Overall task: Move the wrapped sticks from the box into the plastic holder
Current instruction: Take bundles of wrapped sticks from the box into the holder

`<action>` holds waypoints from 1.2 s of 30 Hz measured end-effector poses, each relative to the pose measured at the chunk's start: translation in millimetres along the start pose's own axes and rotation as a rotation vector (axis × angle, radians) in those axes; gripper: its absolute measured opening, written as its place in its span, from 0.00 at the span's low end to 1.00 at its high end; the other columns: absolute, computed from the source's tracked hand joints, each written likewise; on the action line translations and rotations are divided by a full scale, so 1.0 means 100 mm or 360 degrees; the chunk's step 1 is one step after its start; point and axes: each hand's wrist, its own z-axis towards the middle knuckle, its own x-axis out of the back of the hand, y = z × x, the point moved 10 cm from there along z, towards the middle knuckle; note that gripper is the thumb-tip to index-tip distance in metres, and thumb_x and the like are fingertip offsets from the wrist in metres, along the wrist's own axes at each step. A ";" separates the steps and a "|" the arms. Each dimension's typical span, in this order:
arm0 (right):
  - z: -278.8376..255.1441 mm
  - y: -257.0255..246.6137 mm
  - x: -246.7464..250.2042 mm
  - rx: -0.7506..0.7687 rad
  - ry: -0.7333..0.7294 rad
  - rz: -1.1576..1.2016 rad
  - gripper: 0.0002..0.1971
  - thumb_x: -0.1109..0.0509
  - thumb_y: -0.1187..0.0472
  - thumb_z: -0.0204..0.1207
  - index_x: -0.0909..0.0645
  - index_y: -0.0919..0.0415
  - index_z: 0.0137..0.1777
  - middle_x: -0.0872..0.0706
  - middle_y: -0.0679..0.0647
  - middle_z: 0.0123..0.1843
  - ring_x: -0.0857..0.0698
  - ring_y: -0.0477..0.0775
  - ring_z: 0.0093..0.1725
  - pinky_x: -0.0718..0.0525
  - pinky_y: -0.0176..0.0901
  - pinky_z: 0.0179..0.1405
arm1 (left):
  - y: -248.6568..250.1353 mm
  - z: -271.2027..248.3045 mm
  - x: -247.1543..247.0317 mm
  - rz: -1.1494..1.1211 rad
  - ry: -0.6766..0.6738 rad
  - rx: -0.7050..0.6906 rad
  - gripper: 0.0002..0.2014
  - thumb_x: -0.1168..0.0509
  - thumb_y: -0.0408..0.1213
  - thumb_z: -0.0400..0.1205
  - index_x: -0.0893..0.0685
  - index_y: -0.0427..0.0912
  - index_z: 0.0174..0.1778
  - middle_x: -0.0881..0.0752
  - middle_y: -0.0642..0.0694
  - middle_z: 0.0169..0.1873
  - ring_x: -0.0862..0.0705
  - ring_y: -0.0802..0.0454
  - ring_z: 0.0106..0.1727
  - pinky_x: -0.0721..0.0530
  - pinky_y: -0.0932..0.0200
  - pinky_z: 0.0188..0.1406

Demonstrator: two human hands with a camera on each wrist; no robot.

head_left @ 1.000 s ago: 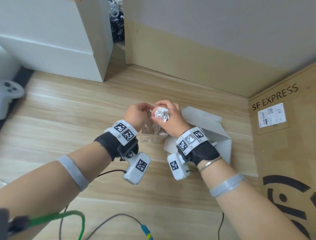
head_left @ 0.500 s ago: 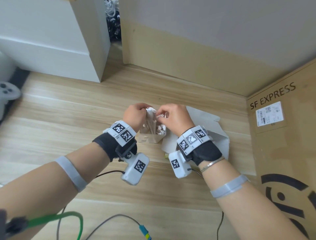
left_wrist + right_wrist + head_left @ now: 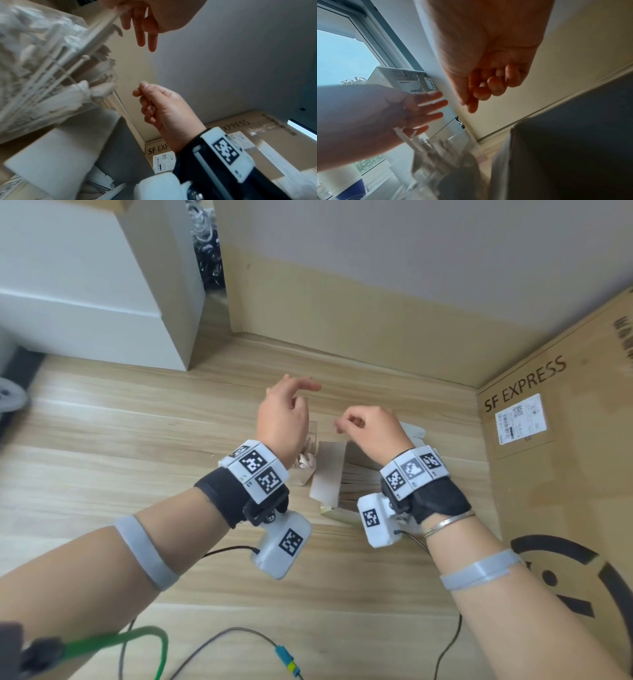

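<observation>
From the head view, my left hand (image 3: 282, 419) hangs over the plastic holder (image 3: 308, 460), fingers loose and spread, gripping nothing, and my right hand (image 3: 370, 429) hangs just right of the holder, above the open box (image 3: 346, 474), fingers loosely curled with the thumb near the forefinger and nothing between them that I can see. The holder stands on the table (image 3: 137, 440), touching or just beside the box's left flap; which, I cannot tell. Wrapped sticks (image 3: 305, 462) already stand in it, and more lie packed in the box under my right wrist. I judge the step in hand is reaching back for another bunch: I should drop my right fingers straight into the box, pinch a small bundle near the middle so the ends stay level, and keep my left hand close to the holder to steady it, since a light clear cup full of sticks would likely tip easily. From the left wrist view, the holder fills the left side, crowded with paper-wrapped sticks leaning at a tilt, my left fingers (image 3: 144, 33) straight and apart beyond its rim, my right hand to its right, empty. From the right wrist view, my right fingers (image 3: 489, 86) are loosely curled on nothing, and the holder sits below my left palm, blurred.
</observation>
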 end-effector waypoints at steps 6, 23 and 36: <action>-0.13 0.35 -0.11 -0.0125 -0.0312 -0.0102 0.11 0.34 0.52 0.78 0.16 0.54 0.37 0.15 0.52 0.40 0.20 0.53 0.42 0.26 0.43 0.44 | 0.23 -0.12 -0.37 0.0079 -0.0141 -0.0166 0.20 0.48 0.18 0.75 0.15 0.38 0.52 0.17 0.45 0.65 0.32 0.55 0.78 0.33 0.73 0.60; -0.38 0.81 -0.29 -0.0166 -0.0766 -0.0298 0.13 0.36 0.57 0.80 0.15 0.56 0.59 0.13 0.50 0.56 0.18 0.50 0.54 0.26 0.38 0.54 | -0.11 -0.36 -1.28 0.0668 -0.0764 0.0210 0.30 0.41 0.29 0.77 0.37 0.41 0.78 0.38 0.36 0.79 0.33 0.39 0.77 0.33 0.52 0.75; -0.45 0.77 -0.40 -0.0079 -0.0906 -0.0554 0.18 0.39 0.56 0.81 0.21 0.53 0.69 0.19 0.52 0.70 0.21 0.56 0.68 0.24 0.46 0.67 | -0.55 -0.36 -1.24 0.0407 -0.0724 0.0706 0.32 0.52 0.19 0.79 0.41 0.45 0.80 0.26 0.39 0.73 0.22 0.37 0.67 0.22 0.48 0.65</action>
